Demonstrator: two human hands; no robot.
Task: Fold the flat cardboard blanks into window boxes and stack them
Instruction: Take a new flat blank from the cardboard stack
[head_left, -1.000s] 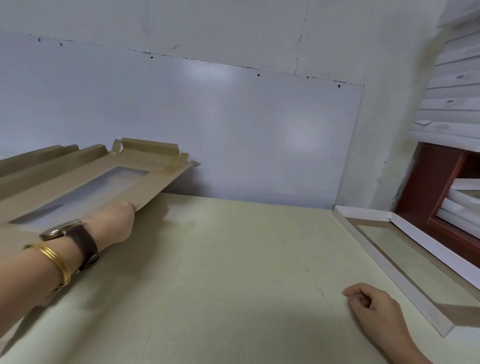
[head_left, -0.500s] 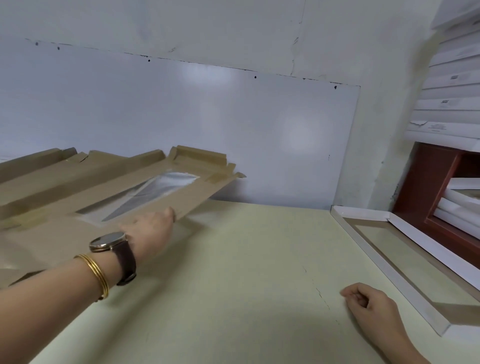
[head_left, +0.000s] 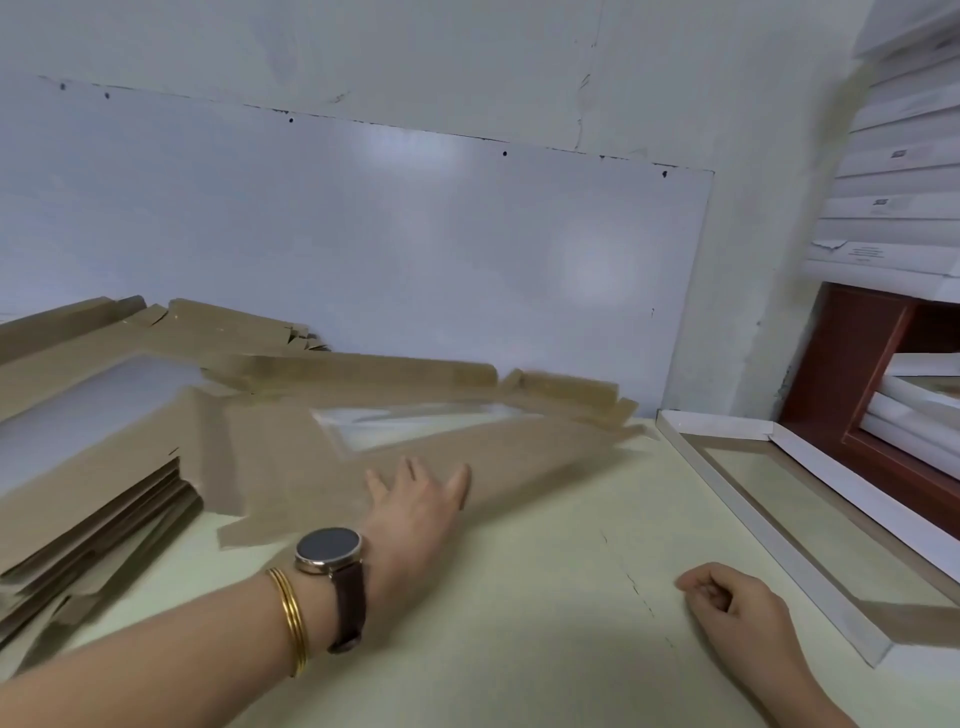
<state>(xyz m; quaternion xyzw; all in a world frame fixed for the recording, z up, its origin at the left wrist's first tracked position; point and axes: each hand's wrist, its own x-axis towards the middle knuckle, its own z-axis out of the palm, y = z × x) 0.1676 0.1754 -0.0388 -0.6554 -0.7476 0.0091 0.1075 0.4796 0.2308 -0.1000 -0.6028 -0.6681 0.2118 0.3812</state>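
A flat brown cardboard blank with a clear film window lies across the middle of the pale table. My left hand rests on its near edge with straight, spread fingers. It wears a watch and gold bangles at the wrist. At the left stands a stack of more flat blanks, the top one also with a window. My right hand sits on the table at the lower right, fingers loosely curled, holding nothing.
A folded white window box lies along the table's right edge. Behind it a red-brown shelf frame holds white boxes, with more white boxes stacked above. A white board leans against the back wall.
My left hand has pulled the blank off the stack to the right and laid it down on the table, fingers now spread flat. The right hand has stayed put.
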